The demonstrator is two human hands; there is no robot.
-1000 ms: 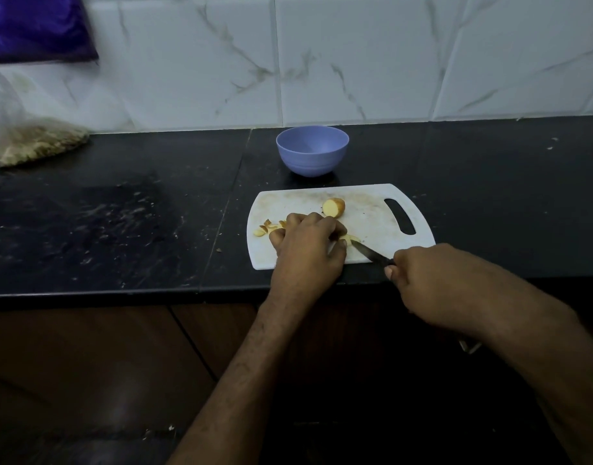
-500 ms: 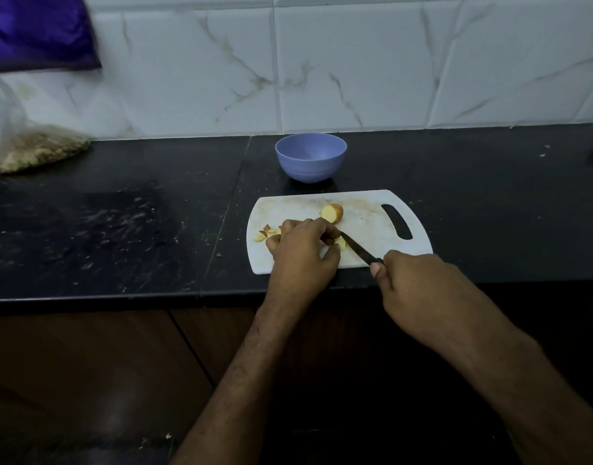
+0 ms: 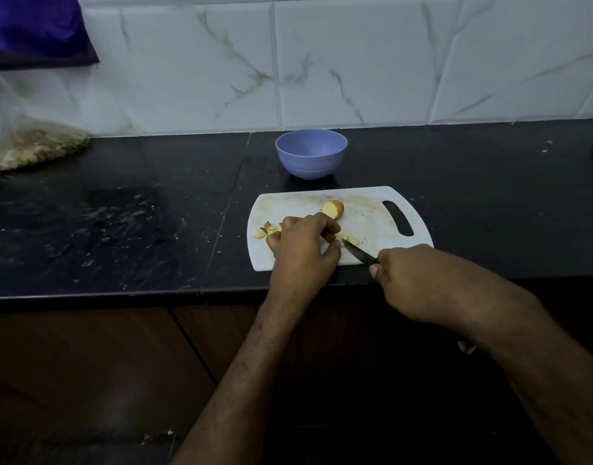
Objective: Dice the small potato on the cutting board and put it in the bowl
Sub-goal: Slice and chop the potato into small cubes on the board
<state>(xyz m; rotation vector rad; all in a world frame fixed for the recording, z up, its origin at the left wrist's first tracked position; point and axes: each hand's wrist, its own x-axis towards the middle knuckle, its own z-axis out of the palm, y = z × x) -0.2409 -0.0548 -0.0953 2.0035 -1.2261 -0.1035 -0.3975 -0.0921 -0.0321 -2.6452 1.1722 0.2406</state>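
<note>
At the counter's near edge, the right hand (image 3: 419,280) wraps its fingers round the handle of a dark knife (image 3: 358,253), the blade tip resting among pale potato slices (image 3: 350,239) on the white cutting board (image 3: 372,216). The left hand (image 3: 303,250) curls its fingers over those slices, thumb alongside the blade, steadying them. Cut pieces (image 3: 264,229) lie just left of it. Further back on the board sits an uncut potato half (image 3: 333,209). Beyond the board, the lilac bowl (image 3: 311,154) appears empty; dicing looks roughly half done, with transfer yet to begin.
</note>
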